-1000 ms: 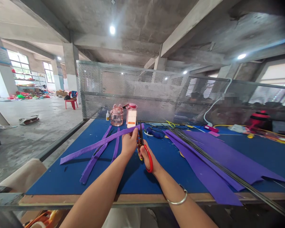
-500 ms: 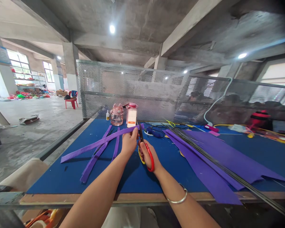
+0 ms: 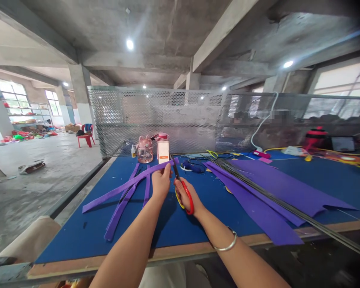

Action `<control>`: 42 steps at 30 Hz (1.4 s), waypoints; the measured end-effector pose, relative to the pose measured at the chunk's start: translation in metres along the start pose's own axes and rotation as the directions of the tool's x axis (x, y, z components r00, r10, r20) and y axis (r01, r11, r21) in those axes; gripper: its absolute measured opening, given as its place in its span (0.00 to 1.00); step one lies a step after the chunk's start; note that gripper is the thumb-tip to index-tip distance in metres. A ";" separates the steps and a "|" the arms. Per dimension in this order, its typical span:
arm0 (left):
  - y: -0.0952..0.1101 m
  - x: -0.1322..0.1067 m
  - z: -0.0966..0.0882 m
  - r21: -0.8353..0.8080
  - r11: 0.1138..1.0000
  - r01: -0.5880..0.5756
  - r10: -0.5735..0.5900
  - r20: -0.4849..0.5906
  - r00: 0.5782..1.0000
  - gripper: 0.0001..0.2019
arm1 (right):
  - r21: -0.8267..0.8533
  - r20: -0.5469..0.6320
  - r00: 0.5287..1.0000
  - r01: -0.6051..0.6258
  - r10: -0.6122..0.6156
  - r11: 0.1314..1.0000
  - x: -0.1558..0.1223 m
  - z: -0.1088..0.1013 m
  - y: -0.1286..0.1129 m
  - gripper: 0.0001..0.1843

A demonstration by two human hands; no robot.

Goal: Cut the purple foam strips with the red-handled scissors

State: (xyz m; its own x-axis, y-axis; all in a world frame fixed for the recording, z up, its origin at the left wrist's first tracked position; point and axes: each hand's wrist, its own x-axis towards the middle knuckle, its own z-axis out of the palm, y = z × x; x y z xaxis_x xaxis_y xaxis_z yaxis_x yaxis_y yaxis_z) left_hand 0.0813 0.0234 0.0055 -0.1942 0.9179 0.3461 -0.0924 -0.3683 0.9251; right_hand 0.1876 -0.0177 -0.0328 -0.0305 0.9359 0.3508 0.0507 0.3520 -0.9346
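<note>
Between thumb and fingers, my left hand [image 3: 162, 182] pinches a long purple fabric strip [image 3: 120, 188] near its right end; the rest trails down to the left. My right hand [image 3: 187, 194] grips scissors [image 3: 189, 200] with red and yellow handles. Their dark blades point up at the strip's right end, just beside my left fingertips; whether they touch the fabric I cannot tell. Under and beside the held strip lie more purple strips [image 3: 116, 222] on the blue table top [image 3: 87, 238]. Large purple fabric sheets [image 3: 276, 184] with a bundle of thin dark rods [image 3: 258, 188] across them lie to the right.
A pink bottle [image 3: 145, 151], a phone [image 3: 163, 153] and a small glue bottle [image 3: 133, 151] stand at the back. Behind them rises a perforated metal screen [image 3: 156, 116]. A dark blue tool with a cord [image 3: 195, 166] and a power strip [image 3: 260, 154] lie farther right.
The camera view has tilted and shifted slightly. Both hands keep their holds on the strip and the scissors, almost in the same place.
</note>
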 end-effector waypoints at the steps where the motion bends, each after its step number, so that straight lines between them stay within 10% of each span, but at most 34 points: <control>1: -0.001 0.001 0.000 0.009 1.000 -0.001 0.001 -0.004 1.000 0.20 | 0.051 0.025 0.999 -0.034 0.033 0.998 0.000 0.000 0.000 0.33; 6: -0.002 0.002 -0.001 0.050 0.998 -0.033 0.034 -0.013 0.999 0.20 | 0.251 0.100 0.994 -0.059 0.034 0.966 0.000 0.002 -0.002 0.37; 42: 0.011 -0.011 0.004 0.035 0.995 -0.089 0.090 -0.010 0.996 0.21 | 0.152 0.071 0.993 0.088 -0.100 0.984 -0.002 0.010 -0.001 0.34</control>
State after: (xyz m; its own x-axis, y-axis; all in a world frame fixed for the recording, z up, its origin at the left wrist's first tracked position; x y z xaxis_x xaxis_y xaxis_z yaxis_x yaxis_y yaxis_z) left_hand 0.0862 0.0095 0.0126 -0.2118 0.8795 0.4261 -0.0401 -0.4435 0.8954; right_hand 0.1779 -0.0197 -0.0327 -0.1058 0.8931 0.4373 -0.1043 0.4274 -0.8980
